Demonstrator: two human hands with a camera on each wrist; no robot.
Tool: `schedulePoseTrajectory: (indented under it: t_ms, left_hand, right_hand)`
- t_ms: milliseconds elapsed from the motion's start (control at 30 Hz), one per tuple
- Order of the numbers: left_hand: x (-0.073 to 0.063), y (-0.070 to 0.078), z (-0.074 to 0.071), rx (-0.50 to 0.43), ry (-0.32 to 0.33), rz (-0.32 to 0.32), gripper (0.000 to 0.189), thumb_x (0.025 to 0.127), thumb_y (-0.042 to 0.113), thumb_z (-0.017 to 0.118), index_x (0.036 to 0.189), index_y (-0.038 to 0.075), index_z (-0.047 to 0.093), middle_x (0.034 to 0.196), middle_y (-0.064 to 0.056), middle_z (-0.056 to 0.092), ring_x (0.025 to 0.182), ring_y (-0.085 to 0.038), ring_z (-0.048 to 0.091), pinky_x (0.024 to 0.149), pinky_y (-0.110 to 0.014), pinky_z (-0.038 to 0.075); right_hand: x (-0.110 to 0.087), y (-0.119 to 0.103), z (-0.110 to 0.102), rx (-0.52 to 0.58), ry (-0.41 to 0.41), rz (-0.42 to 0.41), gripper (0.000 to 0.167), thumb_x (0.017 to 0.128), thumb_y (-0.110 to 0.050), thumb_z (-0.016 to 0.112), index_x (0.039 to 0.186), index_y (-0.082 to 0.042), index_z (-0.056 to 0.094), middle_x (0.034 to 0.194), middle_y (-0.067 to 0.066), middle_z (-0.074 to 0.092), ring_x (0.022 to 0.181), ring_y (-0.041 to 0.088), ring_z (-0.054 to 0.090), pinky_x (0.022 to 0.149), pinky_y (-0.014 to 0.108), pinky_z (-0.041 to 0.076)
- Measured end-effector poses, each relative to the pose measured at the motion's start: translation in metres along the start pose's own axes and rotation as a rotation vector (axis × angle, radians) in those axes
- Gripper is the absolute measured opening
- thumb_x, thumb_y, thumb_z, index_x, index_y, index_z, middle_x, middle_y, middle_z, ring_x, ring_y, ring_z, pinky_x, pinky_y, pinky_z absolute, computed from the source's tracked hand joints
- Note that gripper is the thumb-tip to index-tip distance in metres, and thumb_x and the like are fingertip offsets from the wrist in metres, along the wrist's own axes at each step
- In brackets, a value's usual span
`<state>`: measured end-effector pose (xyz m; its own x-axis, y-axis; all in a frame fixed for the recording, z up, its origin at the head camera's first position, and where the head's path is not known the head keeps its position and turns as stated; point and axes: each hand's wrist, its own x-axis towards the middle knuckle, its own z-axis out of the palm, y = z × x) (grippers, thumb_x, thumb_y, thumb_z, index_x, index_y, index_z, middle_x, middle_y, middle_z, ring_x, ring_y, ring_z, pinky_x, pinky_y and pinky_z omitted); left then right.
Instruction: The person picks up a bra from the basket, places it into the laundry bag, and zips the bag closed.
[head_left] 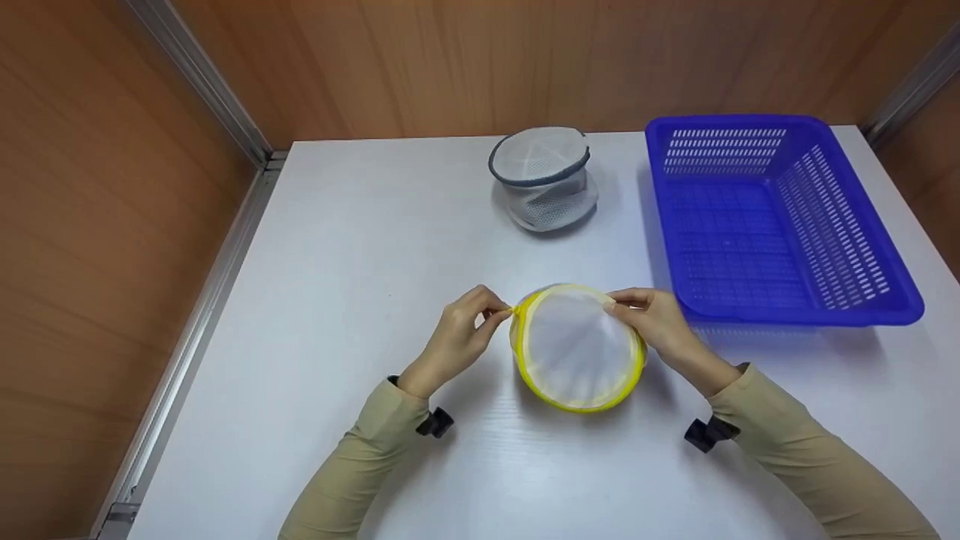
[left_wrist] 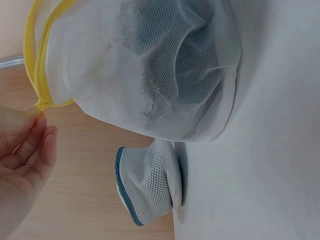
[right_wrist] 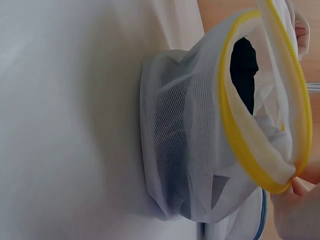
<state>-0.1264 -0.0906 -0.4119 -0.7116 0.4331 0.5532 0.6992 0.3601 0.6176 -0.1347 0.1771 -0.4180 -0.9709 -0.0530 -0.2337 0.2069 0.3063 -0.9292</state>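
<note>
A white mesh laundry bag (head_left: pixel 581 349) with a yellow zipper round its top stands upright on the table. Through its mesh, dark cloth (left_wrist: pixel 195 65) shows inside. At the bag's left edge, my left hand (head_left: pixel 463 330) pinches the yellow zipper (left_wrist: pixel 42 85) between thumb and fingertips. On the opposite side my right hand (head_left: pixel 660 322) pinches the upper right part of the lid's rim. The right wrist view shows a gap between lid and body, with black cloth (right_wrist: pixel 243 72) visible through it.
Behind stands a second mesh bag (head_left: pixel 551 180), grey-white with a dark blue-grey zipper rim. A blue slatted plastic basket (head_left: pixel 731 311) sits at the right, close to my right hand. Wood-grain panels (head_left: pixel 465 67) enclose the white table (head_left: pixel 360 247).
</note>
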Motion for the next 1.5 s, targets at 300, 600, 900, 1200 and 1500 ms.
schedulePoseTrajectory:
  t_ms: [300, 600, 900, 1200, 1500]
  left_hand:
    - [-0.007, -0.004, 0.005, -0.079, 0.033, -0.061, 0.003, 0.079, -0.001, 0.060, 0.082, 0.000, 0.060, 0.079, -0.006, 0.057, 0.070, -0.016, 0.052, 0.062, -0.021, 0.045]
    - [0.000, -0.012, 0.002, -0.084, 0.043, -0.104, 0.006, 0.082, 0.007, 0.060, 0.082, 0.002, 0.063, 0.078, -0.006, 0.058, 0.070, -0.014, 0.054, 0.063, -0.021, 0.046]
    - [0.017, -0.020, 0.002, -0.076, 0.033, -0.160, 0.010, 0.082, 0.010, 0.061, 0.083, 0.001, 0.065, 0.079, -0.007, 0.060, 0.072, -0.014, 0.056, 0.065, -0.022, 0.047]
    - [0.032, -0.028, 0.004, -0.118, 0.004, -0.277, 0.013, 0.081, 0.013, 0.062, 0.085, 0.002, 0.067, 0.082, -0.006, 0.062, 0.076, -0.017, 0.058, 0.070, -0.022, 0.048]
    - [0.042, -0.032, 0.006, -0.120, -0.014, -0.305, 0.013, 0.081, 0.012, 0.062, 0.086, 0.001, 0.067, 0.084, -0.007, 0.064, 0.077, -0.015, 0.059, 0.070, -0.021, 0.048]
  right_hand:
    - [-0.003, 0.000, -0.004, -0.014, -0.095, 0.015, 0.036, 0.082, -0.013, 0.061, 0.107, 0.012, 0.057, 0.083, 0.000, 0.064, 0.073, 0.003, 0.057, 0.065, 0.017, 0.048]
    - [0.003, -0.015, -0.010, -0.234, -0.223, -0.091, 0.042, 0.084, -0.026, 0.060, 0.115, 0.001, 0.055, 0.108, 0.017, 0.058, 0.091, 0.021, 0.058, 0.077, 0.027, 0.047]
    - [0.022, -0.038, -0.006, -0.317, -0.330, -0.267, 0.040, 0.085, -0.019, 0.059, 0.118, 0.004, 0.053, 0.114, 0.021, 0.055, 0.104, 0.031, 0.053, 0.084, 0.038, 0.046]
    - [0.041, -0.052, 0.001, -0.388, -0.447, -0.309, 0.043, 0.086, -0.019, 0.058, 0.122, 0.002, 0.050, 0.120, 0.020, 0.052, 0.111, 0.033, 0.048, 0.093, 0.045, 0.038]
    - [0.055, -0.059, 0.010, -0.374, -0.532, -0.294, 0.042, 0.086, -0.019, 0.058, 0.122, 0.000, 0.051, 0.122, 0.016, 0.052, 0.113, 0.026, 0.048, 0.095, 0.040, 0.037]
